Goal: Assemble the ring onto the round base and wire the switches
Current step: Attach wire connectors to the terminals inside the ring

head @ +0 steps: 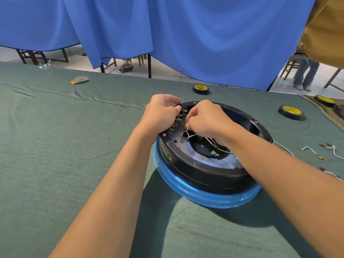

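The round base (204, 194), wrapped in blue film, lies on the green cloth with the black ring (186, 164) seated on top of it. Along the ring's inner left wall sits a row of switch terminals (177, 120) with brass tabs. My left hand (162, 110) grips the ring's far left rim, fingers curled over its edge. My right hand (202, 118) reaches inside the ring and pinches a white wire (193, 135) close to the terminals. More white wires (217, 146) trail across the ring's central opening under my right wrist.
Loose white wires with brass connectors (316, 153) lie to the right of the base. Three rolls of black tape (200, 89) (291, 112) (324, 100) sit behind it and to the right. A tape scrap (80, 79) lies far left. Blue curtains hang behind the table.
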